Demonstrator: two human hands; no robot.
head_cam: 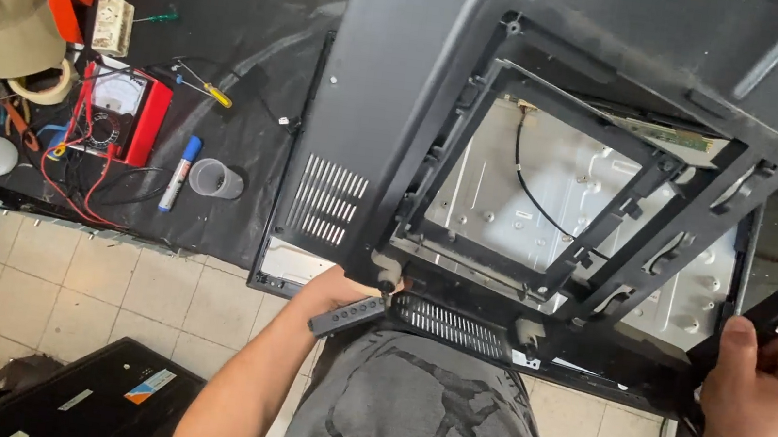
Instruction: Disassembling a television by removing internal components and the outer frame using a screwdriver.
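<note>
Right hand (767, 374) clenched on black back cover (559, 101), near edge, tilted up off metal chassis (549, 183) | left hand (337, 291) curled under cover's near-left corner, beside button strip (349, 315) | red multimeter (120, 115), blue marker (181, 172): workbench's left edge (234, 35)

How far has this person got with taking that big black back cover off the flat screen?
Done: the black back cover is lifted clear on the near side, baring the metal panel and a black cable. In hand: left hand and right hand grip the cover's lower edge. Left: the cover is not yet set aside.
</note>
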